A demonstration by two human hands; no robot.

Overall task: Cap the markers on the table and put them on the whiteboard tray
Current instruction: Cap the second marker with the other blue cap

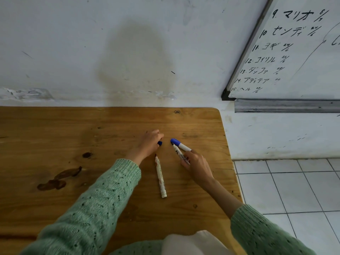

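Fingers (158, 136) of the left hand (148, 144) curl shut over a small dark-blue plastic cap (159, 143), mostly hidden. The right hand (196, 165) pinches a white uncapped marker with black lettering (179, 153), its rear end covered by the palm. Just beside it lies a white marker with a rounded blue cap (179, 144). A worn, stained white uncapped marker (160, 176) rests between the hands on the knotted wooden bench (55, 135). The grey metal whiteboard tray (287, 106) is cut off at right.
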